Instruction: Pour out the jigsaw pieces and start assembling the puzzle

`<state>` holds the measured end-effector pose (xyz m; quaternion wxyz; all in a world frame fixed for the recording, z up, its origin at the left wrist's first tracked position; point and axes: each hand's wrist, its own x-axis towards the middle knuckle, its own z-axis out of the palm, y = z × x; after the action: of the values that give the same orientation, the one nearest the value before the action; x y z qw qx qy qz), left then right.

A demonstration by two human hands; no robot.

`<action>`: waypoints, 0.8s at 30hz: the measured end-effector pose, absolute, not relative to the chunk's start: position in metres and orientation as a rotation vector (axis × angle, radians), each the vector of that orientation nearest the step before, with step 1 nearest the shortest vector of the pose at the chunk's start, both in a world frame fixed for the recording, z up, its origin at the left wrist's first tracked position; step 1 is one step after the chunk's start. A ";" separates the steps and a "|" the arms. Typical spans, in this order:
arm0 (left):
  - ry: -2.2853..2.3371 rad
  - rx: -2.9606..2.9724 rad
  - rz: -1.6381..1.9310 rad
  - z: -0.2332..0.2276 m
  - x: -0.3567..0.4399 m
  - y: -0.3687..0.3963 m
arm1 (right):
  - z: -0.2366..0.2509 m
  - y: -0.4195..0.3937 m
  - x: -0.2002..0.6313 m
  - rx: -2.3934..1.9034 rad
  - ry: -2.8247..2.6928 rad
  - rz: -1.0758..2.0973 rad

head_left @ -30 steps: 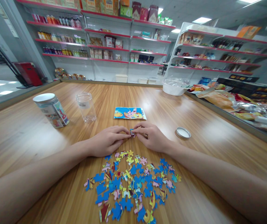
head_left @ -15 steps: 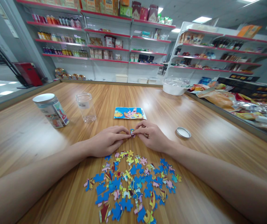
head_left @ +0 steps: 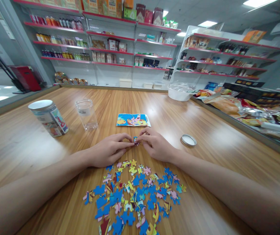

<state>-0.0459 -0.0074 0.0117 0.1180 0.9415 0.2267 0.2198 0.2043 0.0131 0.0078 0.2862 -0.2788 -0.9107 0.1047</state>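
Both hands meet over the table around a few small jigsaw puzzle pieces [head_left: 136, 140], blue on top and dark red below. My left hand [head_left: 110, 147] comes in from the left, its fingertips pressed on the pieces' left side. From the other side, my right hand [head_left: 156, 143] touches them with bent thumb and fingers. Fingertips partly cover the pieces, so their number is unclear. Loose puzzle pieces [head_left: 140, 191] in blue, yellow, pink and brown lie spread nearer to me. Just beyond the hands lies a cartoon picture card [head_left: 133, 120].
A printed canister [head_left: 49, 118] and a clear plastic jar [head_left: 87, 115] stand at the left. A round lid [head_left: 188, 140] lies on the right. Farther back are a white basin [head_left: 180, 92], packaged snacks [head_left: 224, 102] and stocked shelves [head_left: 110, 36].
The view has shifted slightly, so everything sits a little more to the left. Both hands stay at the same small pieces, with the right fingers slightly repositioned.
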 end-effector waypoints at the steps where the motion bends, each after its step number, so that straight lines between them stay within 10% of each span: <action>1: 0.664 2.762 0.643 0.012 -0.046 -0.008 | 0.008 0.014 0.204 -0.748 -2.428 0.285; 24: 0.696 2.783 0.556 0.015 -0.045 -0.010 | 0.003 0.018 0.204 -0.778 -2.346 0.282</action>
<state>-0.0445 -0.0099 0.0152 0.1093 0.9467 0.2369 0.1892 0.2039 0.0181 0.0031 0.3214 -0.2962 -0.8930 0.1072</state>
